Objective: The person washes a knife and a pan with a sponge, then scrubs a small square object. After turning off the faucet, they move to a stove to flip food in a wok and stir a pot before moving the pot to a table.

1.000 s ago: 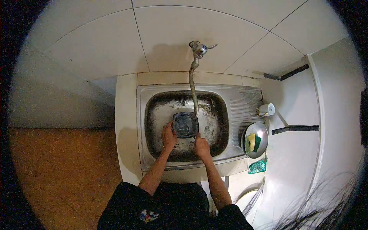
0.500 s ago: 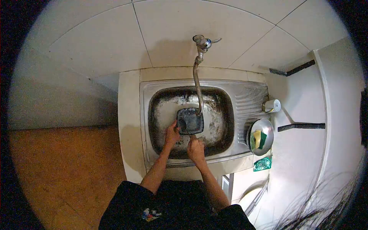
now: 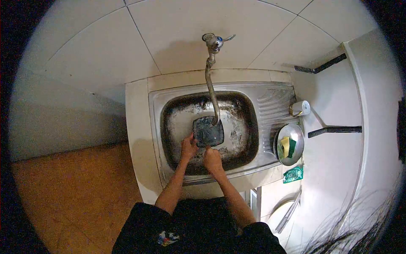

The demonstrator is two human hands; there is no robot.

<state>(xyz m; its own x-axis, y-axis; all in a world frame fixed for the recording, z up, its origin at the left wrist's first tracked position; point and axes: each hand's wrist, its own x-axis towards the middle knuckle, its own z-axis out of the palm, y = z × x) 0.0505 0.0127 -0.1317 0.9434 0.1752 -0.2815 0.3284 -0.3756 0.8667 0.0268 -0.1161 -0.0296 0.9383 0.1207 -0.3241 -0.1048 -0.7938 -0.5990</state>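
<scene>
A square dark pan is held inside the steel sink, with its inner face turned up under the faucet spout. My left hand grips the pan's left edge near its lower corner. Just below the near edge, my right hand is closed in a fist around what looks like the pan's handle, mostly hidden by the fingers. Whether water runs from the spout is hard to make out.
Right of the sink, on the ridged drainboard, a white mug lies tipped. Below it a metal bowl holds a yellow and green sponge. A green packet lies nearer me. Black brackets stick out at the right wall.
The pan looks flatter to the camera, and its inside corner shadow is gone. Both hands keep their grip. The whole view has shifted slightly.
</scene>
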